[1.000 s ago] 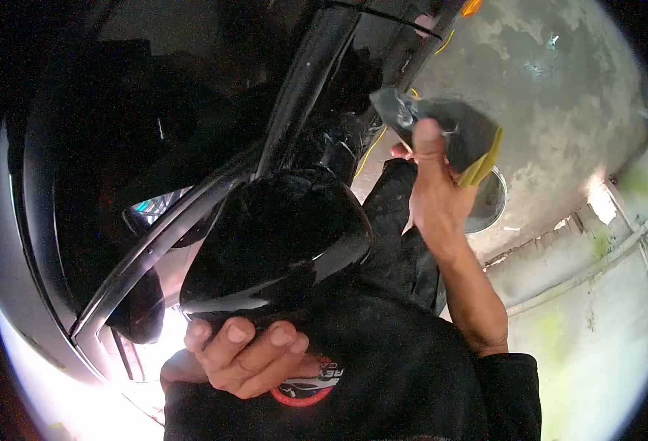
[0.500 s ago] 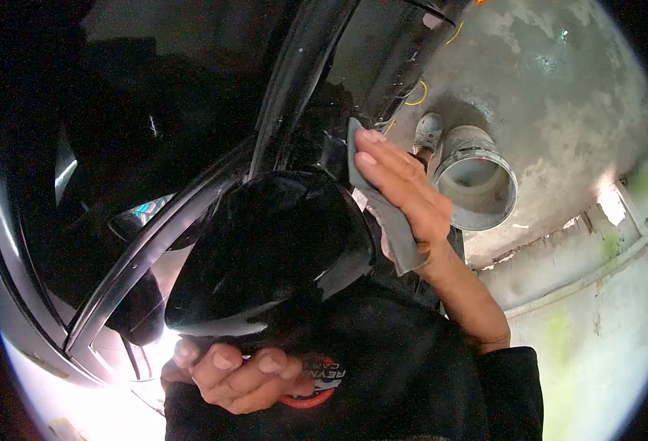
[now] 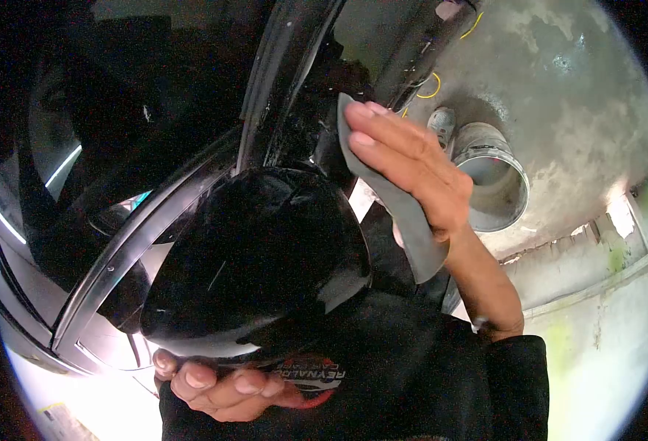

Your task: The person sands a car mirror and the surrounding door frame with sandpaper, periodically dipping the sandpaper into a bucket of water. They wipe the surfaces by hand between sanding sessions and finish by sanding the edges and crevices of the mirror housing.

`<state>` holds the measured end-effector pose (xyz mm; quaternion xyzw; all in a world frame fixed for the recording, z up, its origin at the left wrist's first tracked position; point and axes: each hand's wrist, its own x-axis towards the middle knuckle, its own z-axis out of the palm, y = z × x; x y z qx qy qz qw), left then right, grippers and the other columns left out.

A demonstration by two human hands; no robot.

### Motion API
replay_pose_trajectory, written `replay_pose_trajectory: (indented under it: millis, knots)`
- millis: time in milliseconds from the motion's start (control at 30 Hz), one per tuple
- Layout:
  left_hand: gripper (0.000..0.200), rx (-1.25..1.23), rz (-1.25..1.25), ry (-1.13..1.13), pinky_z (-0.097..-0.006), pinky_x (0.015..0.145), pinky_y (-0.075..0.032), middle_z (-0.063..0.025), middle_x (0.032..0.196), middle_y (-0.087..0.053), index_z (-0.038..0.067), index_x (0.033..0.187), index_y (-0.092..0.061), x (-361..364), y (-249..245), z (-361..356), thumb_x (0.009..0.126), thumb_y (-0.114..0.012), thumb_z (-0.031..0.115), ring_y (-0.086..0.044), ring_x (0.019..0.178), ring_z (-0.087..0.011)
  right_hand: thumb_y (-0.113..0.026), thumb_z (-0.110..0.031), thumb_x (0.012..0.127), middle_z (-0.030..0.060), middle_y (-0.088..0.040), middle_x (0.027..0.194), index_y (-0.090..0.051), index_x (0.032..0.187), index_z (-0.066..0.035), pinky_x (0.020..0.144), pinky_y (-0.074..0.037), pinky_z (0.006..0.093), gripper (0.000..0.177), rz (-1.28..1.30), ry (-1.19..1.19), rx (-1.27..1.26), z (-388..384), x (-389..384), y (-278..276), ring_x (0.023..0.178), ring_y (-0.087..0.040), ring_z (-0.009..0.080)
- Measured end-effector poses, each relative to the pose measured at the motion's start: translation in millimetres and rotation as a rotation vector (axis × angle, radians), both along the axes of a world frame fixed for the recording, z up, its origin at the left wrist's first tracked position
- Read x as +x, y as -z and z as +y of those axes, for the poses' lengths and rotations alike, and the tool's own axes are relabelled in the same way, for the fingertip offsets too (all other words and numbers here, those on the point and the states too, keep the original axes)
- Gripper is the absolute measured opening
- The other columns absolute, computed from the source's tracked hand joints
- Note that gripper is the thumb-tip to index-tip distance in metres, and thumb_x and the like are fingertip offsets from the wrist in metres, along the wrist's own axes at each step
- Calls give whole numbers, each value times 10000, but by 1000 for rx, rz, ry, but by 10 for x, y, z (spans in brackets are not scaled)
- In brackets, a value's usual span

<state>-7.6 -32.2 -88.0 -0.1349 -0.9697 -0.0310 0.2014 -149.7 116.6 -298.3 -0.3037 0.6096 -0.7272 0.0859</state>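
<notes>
A glossy black car side mirror point(image 3: 258, 242) fills the middle of the view, its wide housing towards my chest. My left hand point(image 3: 225, 389) is curled under its near edge, fingertips against the lower rim and the thumb hidden. To the right of the mirror, my right hand point(image 3: 412, 165) holds a bent grey sheet of sandpaper point(image 3: 412, 242), fingers stretched along its back. The sheet's top end lies close to the mirror's base by the black door frame point(image 3: 280, 81); its lower end curls free below my palm.
On the wet concrete floor point(image 3: 559, 125) at the right stands a bucket point(image 3: 493, 187) holding greyish liquid. A shoe point(image 3: 441, 125) shows beside it. A yellow cord point(image 3: 430, 87) lies near the car. A pale, stained wall point(image 3: 588, 309) rises at the lower right. Car window glass point(image 3: 140, 66) spans the upper left.
My right hand and the sandpaper have shifted up a little, and more of the sheet shows, apart from the mirror's side. My left hand keeps its hold; the whole view has turned slightly.
</notes>
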Motion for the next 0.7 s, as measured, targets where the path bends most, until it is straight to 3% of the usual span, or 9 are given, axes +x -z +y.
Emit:
replay_pose_trajectory:
  millis: [100, 233, 700]
  knots:
    - [361, -15, 29, -11, -511, 1190, -311, 114, 1081, -743, 298, 1004, -778, -22, 43, 13, 906, -600, 597, -545, 1306, -208, -713, -196, 847, 243, -670, 1312, -692, 1236, 38, 1076, -491, 471, 455, 24, 57, 32, 30, 131, 158, 1222, -658, 367]
    - [356, -12, 47, -14, -508, 1185, -315, 117, 1078, -744, 299, 1002, -779, 38, 11, 14, 907, -601, 592, -548, 1302, -203, -704, -196, 867, 235, -662, 1333, -692, 1259, 15, 1109, -466, 473, 446, 73, -41, -37, -25, -63, -14, 1257, -644, 359]
    - [337, -31, 146, -33, -498, 1170, -331, 127, 1067, -747, 300, 995, -781, -67, 127, 83, 908, -607, 575, -557, 1287, -187, -703, -149, 848, 218, -668, 1334, -688, 1264, 14, 1091, -486, 471, 447, -7, 23, 3, 38, 84, 54, 1237, -652, 359]
